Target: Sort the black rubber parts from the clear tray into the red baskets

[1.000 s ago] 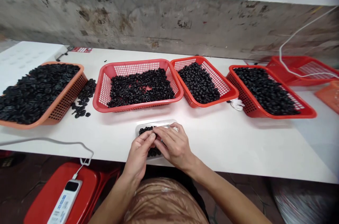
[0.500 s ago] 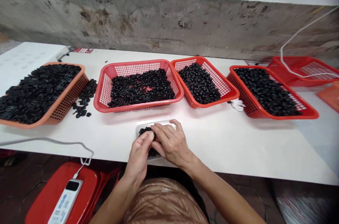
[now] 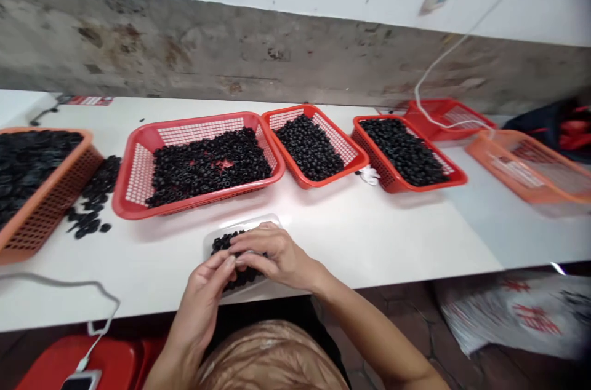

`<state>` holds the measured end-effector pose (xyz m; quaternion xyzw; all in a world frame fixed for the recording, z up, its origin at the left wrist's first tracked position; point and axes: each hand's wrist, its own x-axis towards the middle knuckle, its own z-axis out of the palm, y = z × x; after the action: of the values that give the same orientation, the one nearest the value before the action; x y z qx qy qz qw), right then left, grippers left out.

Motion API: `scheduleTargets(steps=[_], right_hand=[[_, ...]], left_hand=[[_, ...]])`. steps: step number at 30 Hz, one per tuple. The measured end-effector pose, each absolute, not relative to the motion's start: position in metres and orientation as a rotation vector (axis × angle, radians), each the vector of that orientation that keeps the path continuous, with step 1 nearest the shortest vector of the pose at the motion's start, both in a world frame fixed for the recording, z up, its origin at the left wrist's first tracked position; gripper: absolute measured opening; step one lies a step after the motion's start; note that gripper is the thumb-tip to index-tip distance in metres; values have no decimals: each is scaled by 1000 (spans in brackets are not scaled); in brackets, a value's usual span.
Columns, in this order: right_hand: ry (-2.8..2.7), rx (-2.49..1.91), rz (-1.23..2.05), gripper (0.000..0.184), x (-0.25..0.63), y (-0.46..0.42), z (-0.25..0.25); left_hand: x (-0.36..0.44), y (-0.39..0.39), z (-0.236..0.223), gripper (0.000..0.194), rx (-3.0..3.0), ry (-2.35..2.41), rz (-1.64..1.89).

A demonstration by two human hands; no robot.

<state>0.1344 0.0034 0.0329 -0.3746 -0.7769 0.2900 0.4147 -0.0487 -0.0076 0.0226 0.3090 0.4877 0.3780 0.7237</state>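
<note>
Over a small white tray (image 3: pixel 273 219) of little black ring-like parts (image 3: pixel 225 241), my hands meet fingertip to fingertip. My left hand (image 3: pixel 202 293) is closed, its thumb pressed against the fingers. My right hand (image 3: pixel 281 256) reaches in from the other side, fingers bent and drawn together at the left fingertips. Whatever is pinched between them is too small and too covered to make out. Part of the tray and its contents is hidden under the right hand.
Behind the tray stand a pink-red basket (image 3: pixel 130 205) and two red baskets (image 3: pixel 355 163) (image 3: pixel 455 184), all with black parts. An orange basket (image 3: pixel 55 211) of flat black pieces is at left, beside a loose pile (image 3: pixel 99 184). A white cable (image 3: pixel 107 291) crosses the table's front edge.
The view has swung to the right, so the baskets and tray sit further left. My hands stay together over the tray; the right fingers look more drawn together.
</note>
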Motion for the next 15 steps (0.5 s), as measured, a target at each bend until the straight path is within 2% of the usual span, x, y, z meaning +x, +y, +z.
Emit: scheduleTargets(steps=[5,8,11,15], right_hand=[[-1795,-825,998,26,137,8,23],[-1750,-830,1025,32,136,5,17],[-1896,-929,776,31,133,-1,16],[-2184,-1125,235,38,126,-6,19]], left_hand=[[-50,-5,19,43,676,1104,742],[-47,-7,20,41,681,1116,784],[-45,-9,19,38,695,1125,848],[-41,-8,17,38,697,1095,910]])
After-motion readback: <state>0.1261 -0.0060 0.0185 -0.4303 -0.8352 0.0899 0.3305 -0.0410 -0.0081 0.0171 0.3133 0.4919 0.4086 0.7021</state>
